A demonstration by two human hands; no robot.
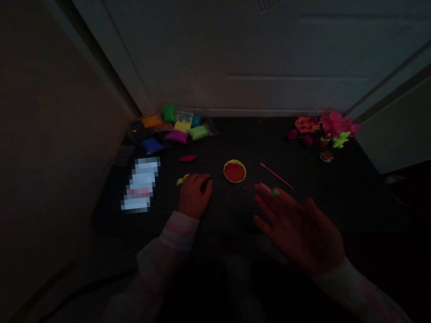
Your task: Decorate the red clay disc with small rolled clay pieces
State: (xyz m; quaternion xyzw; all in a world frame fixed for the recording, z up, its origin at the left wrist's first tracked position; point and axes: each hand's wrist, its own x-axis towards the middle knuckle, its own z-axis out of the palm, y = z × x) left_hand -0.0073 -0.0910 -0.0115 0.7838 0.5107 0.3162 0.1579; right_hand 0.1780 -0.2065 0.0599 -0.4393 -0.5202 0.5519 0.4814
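Note:
My left hand (196, 195) rests low over the dark table with its fingers bent and the thumb near the index finger. A tiny yellowish speck shows at those fingertips, too small to name. Beside its knuckles lies a piece of yellow clay (182, 180). My right hand (298, 224) is raised with the palm up and the fingers stretched out. On its fingers sits a small lump of green clay (275, 192). Between the hands, farther back, is a round disc of red clay (235, 172) with a yellow rim. A red bit (246, 187) lies near it.
A pink stick tool (277, 176) and a red clay piece (187, 158) lie on the table (221, 207). Clay packets (177, 136) fill a clear bag at the back left. A blurred bright phone-like panel (141, 185) is left; colourful clay shapes (336, 124) stand right.

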